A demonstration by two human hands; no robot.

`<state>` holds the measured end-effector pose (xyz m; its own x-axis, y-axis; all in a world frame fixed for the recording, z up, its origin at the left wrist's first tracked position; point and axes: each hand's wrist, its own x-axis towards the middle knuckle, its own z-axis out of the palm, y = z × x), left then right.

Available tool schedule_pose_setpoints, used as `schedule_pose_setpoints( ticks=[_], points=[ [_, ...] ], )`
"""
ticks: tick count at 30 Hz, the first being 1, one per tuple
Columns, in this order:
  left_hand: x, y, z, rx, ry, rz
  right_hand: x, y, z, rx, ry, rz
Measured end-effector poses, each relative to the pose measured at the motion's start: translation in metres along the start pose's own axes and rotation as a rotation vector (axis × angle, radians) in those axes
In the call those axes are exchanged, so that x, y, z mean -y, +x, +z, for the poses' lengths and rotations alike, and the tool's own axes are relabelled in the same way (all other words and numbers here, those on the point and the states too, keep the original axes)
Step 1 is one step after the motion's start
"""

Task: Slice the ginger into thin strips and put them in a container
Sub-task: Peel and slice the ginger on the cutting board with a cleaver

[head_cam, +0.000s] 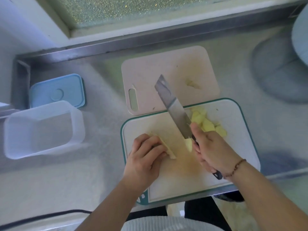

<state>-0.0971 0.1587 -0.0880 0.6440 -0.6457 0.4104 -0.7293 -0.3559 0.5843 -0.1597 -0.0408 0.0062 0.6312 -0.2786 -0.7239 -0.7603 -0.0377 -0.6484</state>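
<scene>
Ginger (168,148) lies pinned under the left hand (145,152) on the green-rimmed board (246,130); the right hand's (211,147) grip wraps the knife (173,107), best lowered close beside curled fingertips.

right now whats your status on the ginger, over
Left hand holds pale ginger slices on green-rimmed white board. Right hand grips steel knife, blade raised. Clear plastic container empty. Nothing blocking.
</scene>
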Motion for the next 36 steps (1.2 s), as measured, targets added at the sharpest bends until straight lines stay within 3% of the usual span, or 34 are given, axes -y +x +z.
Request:
schedule_pose_setpoints(
  ticks=[4, 7, 12, 16, 20, 25, 27, 30, 33, 36],
  points=[
    [-0.001, 0.001, 0.0, -0.002, -0.011, -0.012, 0.011, -0.013, -0.014, -0.019, 0.207, 0.076],
    [-0.003, 0.002, -0.001, -0.008, -0.025, -0.005, 0.011, -0.022, -0.02, -0.055, 0.2, 0.049],
    [-0.004, 0.002, -0.003, -0.041, -0.024, 0.003, -0.017, -0.047, 0.009, -0.047, -0.214, -0.109],
    [-0.005, 0.003, -0.003, -0.051, -0.019, -0.018, -0.029, -0.047, 0.026, -0.094, -0.331, -0.265],
    [-0.008, 0.004, -0.005, -0.051, -0.072, -0.027, -0.029, -0.041, 0.024, -0.173, -0.557, -0.284],
    [-0.022, 0.001, -0.019, -0.276, -0.158, -0.179, -0.036, -0.031, 0.018, -0.313, -0.944, -0.382],
    [-0.041, 0.012, -0.029, -0.326, -0.194, -0.155, -0.043, -0.027, 0.019, -0.384, -0.987, -0.449],
    [-0.067, 0.04, -0.032, -0.164, -0.16, -0.071, -0.048, -0.024, 0.025, -0.471, -1.023, -0.585],
    [-0.071, 0.061, -0.026, 0.078, 0.015, -0.255, -0.052, -0.02, 0.031, -0.533, -1.048, -0.681],
    [-0.068, 0.065, -0.024, 0.188, 0.152, -0.411, -0.052, -0.02, 0.031, -0.562, -1.061, -0.693]
  ],
)
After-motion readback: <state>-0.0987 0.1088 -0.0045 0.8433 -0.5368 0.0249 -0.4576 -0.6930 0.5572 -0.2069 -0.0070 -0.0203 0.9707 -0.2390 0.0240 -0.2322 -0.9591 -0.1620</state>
